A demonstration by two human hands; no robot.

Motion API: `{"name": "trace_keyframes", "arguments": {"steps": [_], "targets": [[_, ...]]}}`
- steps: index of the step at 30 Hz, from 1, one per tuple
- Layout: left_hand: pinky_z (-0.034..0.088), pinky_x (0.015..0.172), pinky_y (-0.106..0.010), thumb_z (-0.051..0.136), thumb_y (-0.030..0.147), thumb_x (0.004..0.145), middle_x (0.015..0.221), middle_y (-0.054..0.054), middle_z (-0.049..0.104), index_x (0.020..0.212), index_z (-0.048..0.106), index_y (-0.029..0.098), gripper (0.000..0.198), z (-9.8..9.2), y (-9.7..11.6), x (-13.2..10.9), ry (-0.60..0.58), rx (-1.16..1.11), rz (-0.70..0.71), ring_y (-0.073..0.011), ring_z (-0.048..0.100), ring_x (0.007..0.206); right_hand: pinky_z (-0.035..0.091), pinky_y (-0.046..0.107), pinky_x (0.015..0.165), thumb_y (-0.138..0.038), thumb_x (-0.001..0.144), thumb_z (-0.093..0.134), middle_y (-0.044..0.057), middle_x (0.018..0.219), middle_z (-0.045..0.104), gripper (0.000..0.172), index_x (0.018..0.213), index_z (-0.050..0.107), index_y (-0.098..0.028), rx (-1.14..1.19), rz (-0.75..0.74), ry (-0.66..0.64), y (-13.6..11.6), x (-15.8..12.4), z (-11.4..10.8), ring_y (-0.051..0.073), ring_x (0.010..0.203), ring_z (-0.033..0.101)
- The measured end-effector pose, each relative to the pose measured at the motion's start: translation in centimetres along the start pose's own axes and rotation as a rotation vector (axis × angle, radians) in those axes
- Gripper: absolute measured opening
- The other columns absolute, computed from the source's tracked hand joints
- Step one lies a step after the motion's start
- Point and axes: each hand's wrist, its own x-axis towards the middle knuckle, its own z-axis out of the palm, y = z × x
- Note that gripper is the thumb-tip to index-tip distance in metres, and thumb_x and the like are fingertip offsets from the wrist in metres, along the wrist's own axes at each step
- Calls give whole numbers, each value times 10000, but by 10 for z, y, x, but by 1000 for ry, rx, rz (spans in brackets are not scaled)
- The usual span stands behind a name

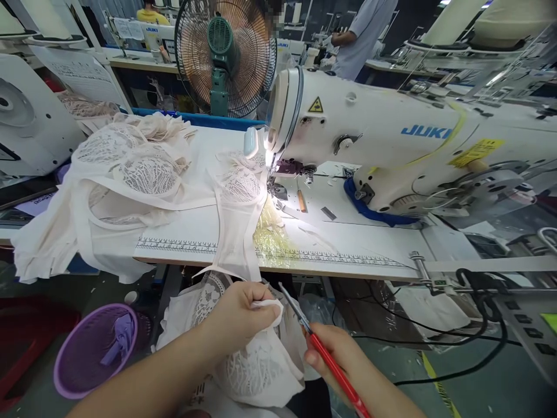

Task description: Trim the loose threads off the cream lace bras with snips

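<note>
My left hand [241, 316] pinches a fold of white lace garment [256, 366] that lies on my lap below the table edge. My right hand [343, 357] grips red-handled thread snips [324, 354], whose metal tip points up-left towards the pinched fabric. A strip of the same white fabric [237, 232] runs from my lap up over the table to the needle area of the white sewing machine [391, 145].
A heap of white lace pieces [126, 174] covers the table's left side. A purple bin [93, 348] stands on the floor at the left. A fan [226, 55] stands behind the table. Black cables [474, 331] hang at the right. A person stands at the back.
</note>
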Motion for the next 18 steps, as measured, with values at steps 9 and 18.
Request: {"name": "trace_keyframes", "arguments": {"steps": [9, 18], "targets": [[291, 482, -223, 591, 285, 705, 728, -11, 587, 661, 510, 168, 149, -10, -4, -17, 58, -23, 117, -78, 383, 508, 444, 255, 600, -262, 732, 614, 24, 737, 621, 108, 801, 556, -201, -72, -117, 77, -27, -16, 6, 176, 654, 586], [293, 461, -205, 645, 294, 681, 637, -43, 669, 634, 399, 189, 272, -27, -24, -43, 14, -375, 32, -89, 456, 454, 498, 307, 700, -70, 647, 449, 83, 781, 682, 229, 773, 591, -197, -333, -496, 194, -37, -6, 47, 213, 771, 624]]}}
